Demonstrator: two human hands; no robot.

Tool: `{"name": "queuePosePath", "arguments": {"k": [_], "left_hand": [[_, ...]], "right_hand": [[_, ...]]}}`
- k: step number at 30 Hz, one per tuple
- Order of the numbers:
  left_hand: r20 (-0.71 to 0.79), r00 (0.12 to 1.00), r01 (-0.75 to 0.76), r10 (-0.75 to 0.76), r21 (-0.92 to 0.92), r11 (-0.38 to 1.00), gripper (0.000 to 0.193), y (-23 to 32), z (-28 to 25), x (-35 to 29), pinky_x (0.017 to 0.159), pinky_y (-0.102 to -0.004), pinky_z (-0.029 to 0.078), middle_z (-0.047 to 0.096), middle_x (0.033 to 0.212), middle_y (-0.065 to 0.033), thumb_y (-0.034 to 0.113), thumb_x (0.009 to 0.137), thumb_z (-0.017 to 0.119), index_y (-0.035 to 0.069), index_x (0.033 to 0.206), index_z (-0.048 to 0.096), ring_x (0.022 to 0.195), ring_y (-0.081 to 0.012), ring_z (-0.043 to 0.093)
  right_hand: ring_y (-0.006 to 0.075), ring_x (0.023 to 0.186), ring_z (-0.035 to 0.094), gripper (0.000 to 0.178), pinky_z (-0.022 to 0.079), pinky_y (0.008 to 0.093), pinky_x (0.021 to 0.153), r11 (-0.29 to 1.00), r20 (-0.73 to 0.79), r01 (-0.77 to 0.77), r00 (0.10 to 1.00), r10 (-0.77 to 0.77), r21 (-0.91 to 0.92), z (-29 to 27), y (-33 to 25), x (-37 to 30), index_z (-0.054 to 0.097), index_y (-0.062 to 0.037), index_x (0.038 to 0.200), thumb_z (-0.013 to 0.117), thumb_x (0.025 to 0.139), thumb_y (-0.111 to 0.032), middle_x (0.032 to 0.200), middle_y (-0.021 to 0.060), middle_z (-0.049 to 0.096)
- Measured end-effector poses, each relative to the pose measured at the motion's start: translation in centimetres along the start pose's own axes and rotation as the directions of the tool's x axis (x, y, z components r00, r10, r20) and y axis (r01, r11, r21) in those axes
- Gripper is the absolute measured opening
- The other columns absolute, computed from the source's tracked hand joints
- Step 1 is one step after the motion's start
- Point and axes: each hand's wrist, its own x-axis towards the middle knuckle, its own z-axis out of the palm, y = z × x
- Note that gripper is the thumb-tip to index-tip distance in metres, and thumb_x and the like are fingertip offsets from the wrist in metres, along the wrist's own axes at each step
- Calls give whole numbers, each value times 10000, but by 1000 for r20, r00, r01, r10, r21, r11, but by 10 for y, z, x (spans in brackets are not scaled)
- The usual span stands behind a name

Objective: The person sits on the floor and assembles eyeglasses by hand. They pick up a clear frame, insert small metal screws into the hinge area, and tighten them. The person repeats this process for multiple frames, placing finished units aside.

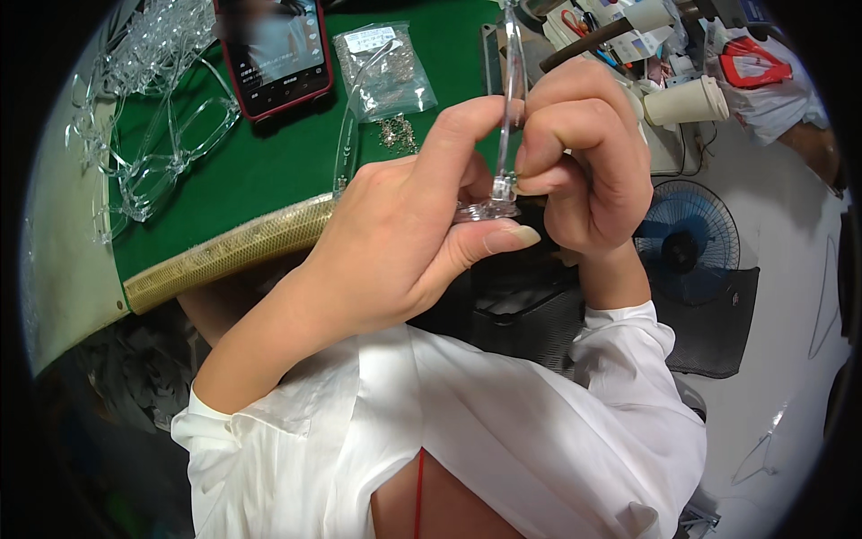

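Observation:
A clear plastic eyeglass frame (512, 85) is held above the table's near edge, one temple standing upright and the other (345, 148) rising beyond my left wrist. My left hand (386, 229) is closed on it, with the thumb under the front and the forefinger against the upright temple. Thumb and fingertips of my right hand (588, 153) are pinched together right beside the hinge (503, 188). What they pinch, if anything, is too small to make out. Beyond my left hand lies a little heap of tiny metal parts (398, 135), next to a clear bag (386, 67) of similar pieces.
A heap of clear eyeglass frames (162, 54) covers the far left of the green tabletop (260, 166). Beside it lies a red-cased phone (278, 63). Gold mesh trim (233, 244) edges the table. To the right are a hammer (620, 36), a cup (687, 101) and a fan (687, 247).

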Motion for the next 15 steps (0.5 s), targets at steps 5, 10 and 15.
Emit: {"name": "queuePosePath", "arguments": {"k": [5, 10, 15], "left_hand": [[-19, 1000, -7, 8, 47, 999, 670, 0, 0, -1, 796, -326, 524, 673, 998, -194, 204, 912, 622, -28, 1424, 258, 898, -276, 698], [-16, 1000, 11, -10, 33, 999, 656, 1, 0, -1, 794, -326, 521, 674, 978, -178, 194, 913, 615, -26, 1421, 263, 889, -270, 697], [-19, 999, 43, -43, -20, 999, 640, 3, 0, -1, 793, -312, 514, 659, 920, -143, 186, 919, 605, -20, 1422, 268, 858, -238, 684]], "right_hand": [[200, 660, 545, 187, 433, 285, 558, 1000, 4, -13, 1000, 13, 9, 1, -1, -1, 617, -12, 813, 735, 764, -148, 766, 67, 583], [186, 677, 562, 180, 449, 272, 570, 995, 16, -61, 998, 60, 82, -1, 0, -1, 635, -5, 819, 752, 743, -119, 772, 75, 593], [176, 684, 570, 148, 457, 262, 575, 991, 14, -87, 996, 87, 99, -2, -1, -1, 641, -2, 818, 745, 750, -82, 782, 78, 596]]}}
